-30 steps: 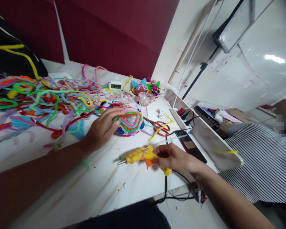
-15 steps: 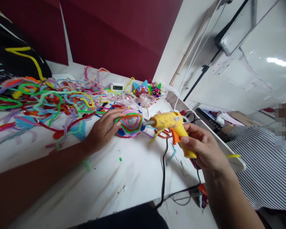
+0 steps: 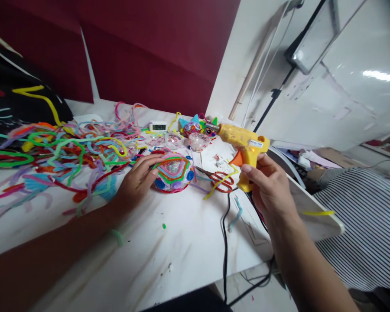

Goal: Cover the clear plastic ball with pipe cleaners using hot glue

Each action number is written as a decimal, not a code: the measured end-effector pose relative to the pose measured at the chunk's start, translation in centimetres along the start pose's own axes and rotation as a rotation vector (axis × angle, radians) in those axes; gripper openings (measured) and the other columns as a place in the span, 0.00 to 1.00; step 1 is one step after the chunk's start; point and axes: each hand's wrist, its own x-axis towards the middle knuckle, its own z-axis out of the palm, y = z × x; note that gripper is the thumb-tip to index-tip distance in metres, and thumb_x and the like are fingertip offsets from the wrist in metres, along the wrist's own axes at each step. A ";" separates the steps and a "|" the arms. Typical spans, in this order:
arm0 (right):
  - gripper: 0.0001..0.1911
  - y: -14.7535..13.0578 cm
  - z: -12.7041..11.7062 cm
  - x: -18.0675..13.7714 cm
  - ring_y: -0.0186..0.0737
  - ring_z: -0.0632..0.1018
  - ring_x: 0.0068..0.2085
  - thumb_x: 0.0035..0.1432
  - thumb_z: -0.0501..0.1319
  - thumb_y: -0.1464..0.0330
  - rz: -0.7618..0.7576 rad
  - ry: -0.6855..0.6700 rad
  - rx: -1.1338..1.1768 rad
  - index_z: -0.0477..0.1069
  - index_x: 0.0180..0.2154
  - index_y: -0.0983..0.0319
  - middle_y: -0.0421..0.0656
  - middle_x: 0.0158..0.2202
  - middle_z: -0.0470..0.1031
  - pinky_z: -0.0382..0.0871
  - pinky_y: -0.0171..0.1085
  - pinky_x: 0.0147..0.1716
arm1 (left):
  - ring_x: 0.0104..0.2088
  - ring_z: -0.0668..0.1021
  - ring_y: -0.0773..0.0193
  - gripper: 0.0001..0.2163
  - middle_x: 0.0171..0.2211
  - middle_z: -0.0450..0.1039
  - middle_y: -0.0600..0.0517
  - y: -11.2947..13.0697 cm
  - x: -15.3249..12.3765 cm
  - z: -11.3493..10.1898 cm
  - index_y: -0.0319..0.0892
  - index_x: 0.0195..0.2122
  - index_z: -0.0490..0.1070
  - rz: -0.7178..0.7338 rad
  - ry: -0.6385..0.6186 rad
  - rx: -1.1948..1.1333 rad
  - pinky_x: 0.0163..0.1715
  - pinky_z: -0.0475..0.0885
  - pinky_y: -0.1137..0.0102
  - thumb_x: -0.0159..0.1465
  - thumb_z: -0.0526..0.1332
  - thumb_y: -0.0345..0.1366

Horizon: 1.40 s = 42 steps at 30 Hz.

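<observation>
My left hand [image 3: 139,177] is closed on the left side of a rounded ball [image 3: 173,173] covered in bands of coloured pipe cleaner, with blue and purple discs low on its side. The ball rests on the white table [image 3: 143,251]. My right hand [image 3: 269,182] grips a yellow glue gun [image 3: 242,138] by its handle, raised above the table. The gun's metal nozzle points left and stands apart from the ball. Red-handled scissors [image 3: 222,182] lie between the ball and my right hand, beside a yellow pipe cleaner [image 3: 214,188].
Tangled pipe cleaners [image 3: 71,143] cover the table's left side. A small digital clock [image 3: 157,126], clear plastic pieces [image 3: 199,141] and a blue-eared figure [image 3: 191,125] stand at the back. A black cable [image 3: 225,242] runs over the front edge. A person in a striped top [image 3: 360,225] is at right.
My right hand has lifted the glue gun up and away from the ball, uncovering the scissors. My left hand stays on the ball.
</observation>
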 end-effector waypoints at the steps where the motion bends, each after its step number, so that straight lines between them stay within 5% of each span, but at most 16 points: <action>1: 0.16 0.1 -0.1 0.2 0.33 0.78 0.35 0.41 0.75 0.70 -0.011 0.001 -0.003 0.75 0.34 0.58 0.37 0.36 0.78 0.75 0.30 0.32 | 0.60 0.69 0.56 0.16 0.57 0.69 0.47 0.1 0.0 0.0 0.42 0.54 0.68 -0.012 -0.006 0.006 0.64 0.61 0.59 0.70 0.51 0.40; 8: 0.18 0.9 -0.1 1.7 0.41 0.80 0.43 0.47 0.72 0.66 -0.154 -0.110 -0.104 0.71 0.41 0.56 0.40 0.39 0.78 0.76 0.41 0.45 | 0.64 0.66 0.53 0.18 0.62 0.62 0.44 -0.3 -0.6 0.1 0.43 0.55 0.64 -0.136 -0.033 -0.269 0.63 0.64 0.57 0.67 0.56 0.46; 15: 0.19 2.7 0.0 2.3 0.41 0.79 0.36 0.48 0.72 0.62 -0.131 -0.146 -0.136 0.72 0.42 0.58 0.41 0.35 0.79 0.77 0.38 0.33 | 0.64 0.66 0.46 0.38 0.63 0.60 0.39 -0.6 -1.0 0.4 0.46 0.54 0.57 -0.161 -0.012 -0.210 0.62 0.64 0.52 0.46 0.75 0.45; 19: 0.14 3.5 -0.3 1.7 0.40 0.79 0.34 0.49 0.71 0.65 -0.052 -0.187 -0.092 0.74 0.38 0.60 0.41 0.34 0.78 0.77 0.37 0.31 | 0.59 0.72 0.48 0.36 0.58 0.67 0.42 -0.6 -1.0 0.6 0.47 0.54 0.57 -0.149 0.012 -0.133 0.57 0.70 0.55 0.47 0.74 0.42; 26: 0.12 3.9 -0.8 1.4 0.39 0.78 0.33 0.50 0.72 0.66 0.008 -0.139 -0.037 0.74 0.36 0.60 0.39 0.31 0.77 0.76 0.35 0.29 | 0.56 0.74 0.48 0.32 0.57 0.68 0.41 -0.6 -0.4 0.1 0.46 0.53 0.57 -0.405 0.044 -0.180 0.51 0.74 0.56 0.51 0.71 0.45; 34: 0.15 4.6 -0.9 1.2 0.33 0.75 0.28 0.48 0.72 0.66 0.189 -0.117 0.075 0.70 0.35 0.61 0.38 0.30 0.75 0.70 0.32 0.25 | 0.59 0.72 0.48 0.34 0.60 0.65 0.41 0.0 -1.3 0.3 0.47 0.57 0.55 -0.266 -0.034 -0.181 0.56 0.71 0.56 0.53 0.72 0.41; 42: 0.18 4.8 -0.5 -0.3 0.35 0.76 0.28 0.45 0.74 0.64 0.139 -0.067 -0.062 0.70 0.36 0.61 0.41 0.33 0.77 0.72 0.33 0.24 | 0.60 0.70 0.47 0.38 0.60 0.64 0.38 0.5 -1.4 0.4 0.44 0.60 0.55 -0.084 -0.054 -0.134 0.58 0.69 0.55 0.52 0.73 0.42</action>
